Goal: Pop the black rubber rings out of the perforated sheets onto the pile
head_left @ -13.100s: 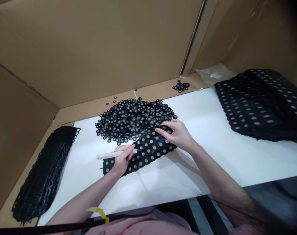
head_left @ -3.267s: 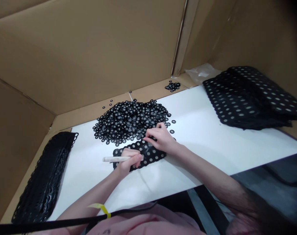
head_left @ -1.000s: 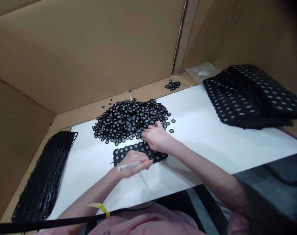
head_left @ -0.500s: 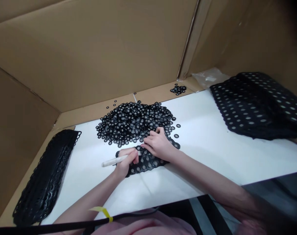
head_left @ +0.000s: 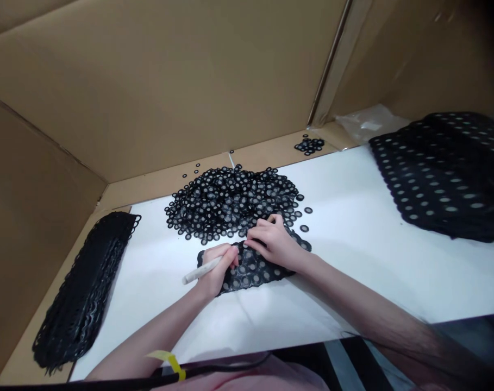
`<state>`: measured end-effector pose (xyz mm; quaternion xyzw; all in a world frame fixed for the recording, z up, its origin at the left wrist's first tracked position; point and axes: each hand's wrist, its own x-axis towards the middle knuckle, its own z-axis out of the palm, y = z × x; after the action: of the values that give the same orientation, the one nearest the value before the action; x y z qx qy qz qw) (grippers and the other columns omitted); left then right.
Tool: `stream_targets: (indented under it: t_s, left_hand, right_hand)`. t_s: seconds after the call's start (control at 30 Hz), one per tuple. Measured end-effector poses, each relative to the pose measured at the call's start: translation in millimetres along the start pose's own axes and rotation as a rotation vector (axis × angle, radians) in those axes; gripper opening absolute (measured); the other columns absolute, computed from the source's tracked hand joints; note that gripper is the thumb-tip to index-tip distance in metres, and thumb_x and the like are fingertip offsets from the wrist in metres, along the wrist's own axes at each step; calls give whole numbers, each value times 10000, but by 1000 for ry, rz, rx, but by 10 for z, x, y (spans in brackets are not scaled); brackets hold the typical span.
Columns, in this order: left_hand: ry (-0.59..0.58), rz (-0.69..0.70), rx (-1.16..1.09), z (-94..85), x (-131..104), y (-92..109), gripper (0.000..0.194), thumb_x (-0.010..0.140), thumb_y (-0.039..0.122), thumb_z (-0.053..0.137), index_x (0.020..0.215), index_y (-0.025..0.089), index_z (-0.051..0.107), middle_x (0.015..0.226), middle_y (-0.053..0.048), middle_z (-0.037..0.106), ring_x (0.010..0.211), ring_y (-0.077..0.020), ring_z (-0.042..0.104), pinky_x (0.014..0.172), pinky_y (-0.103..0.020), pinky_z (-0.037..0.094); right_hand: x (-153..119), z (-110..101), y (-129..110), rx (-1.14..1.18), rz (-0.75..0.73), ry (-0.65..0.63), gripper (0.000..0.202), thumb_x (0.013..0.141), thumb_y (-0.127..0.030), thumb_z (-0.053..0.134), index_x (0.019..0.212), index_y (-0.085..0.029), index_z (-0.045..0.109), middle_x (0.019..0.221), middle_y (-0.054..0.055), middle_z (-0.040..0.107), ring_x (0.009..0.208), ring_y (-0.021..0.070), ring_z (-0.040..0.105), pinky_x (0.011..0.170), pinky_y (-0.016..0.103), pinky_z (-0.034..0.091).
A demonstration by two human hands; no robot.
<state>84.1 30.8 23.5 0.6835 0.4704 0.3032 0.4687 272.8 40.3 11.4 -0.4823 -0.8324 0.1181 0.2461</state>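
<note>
My left hand (head_left: 215,270) is closed around a white pen-shaped tool (head_left: 198,273), whose back end points left; its tip is hidden behind the fingers. The hand rests at the left end of a black perforated sheet (head_left: 255,273) with rows of grey-centred rings. My right hand (head_left: 276,242) lies over the sheet's far edge, its fingers bent and the thumb and fingertips close together. Whatever sits between those fingertips is too small to make out. Just beyond both hands is a heap of small black rings with grey centres (head_left: 230,198).
A stack of black perforated strips (head_left: 86,288) lies at the left. At the right are black sheets dotted with grey discs (head_left: 442,179), by a clear plastic bag (head_left: 371,124). A small ring cluster (head_left: 310,145) lies near the cardboard wall (head_left: 198,87). A dark cable (head_left: 222,369) crosses in front.
The view has shifted slightly, so most things on the table appear further right. Both hands keep nearly the same places on the sheet, and the tool's back end has tilted down a little.
</note>
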Motion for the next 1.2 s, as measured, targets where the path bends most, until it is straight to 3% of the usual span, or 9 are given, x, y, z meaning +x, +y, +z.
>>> stream_targets:
  t_s: [0.53,0.83,1.07,1.2]
  left_hand:
    - [-39,4,40,-22,1,-42,431,894,400,385,563,155,513,545,14,475,575,-118,460,592,-240,344]
    - [-180,194,288,57,44,-5,363,908,347,368,654,160,548,704,-10,506,659,-123,482,664,-247,359]
    - [-50,112,-53,-46,-19,-76,472,896,352,386,472,154,446,477,11,420,510,-107,420,561,-248,331]
    - [-117,114,-85,-62,-37,-73,467,880,345,429,462,143,483,462,7,445,485,-98,426,542,-249,321]
  right_hand:
    - [-9,5,11,69,3,8,255,901,-306,441,722,-173,566,685,-3,611,739,127,494,771,334,206]
    - [-33,5,-8,43,-68,34,260,906,-287,432,720,-174,574,675,-4,629,744,129,499,810,345,201]
    - [-28,-29,-1,67,20,50,278,906,-332,430,726,-180,576,681,-1,619,722,128,504,791,329,213]
    - [-34,-26,4,84,16,41,268,904,-331,437,724,-184,569,684,-12,618,731,122,502,800,325,211]
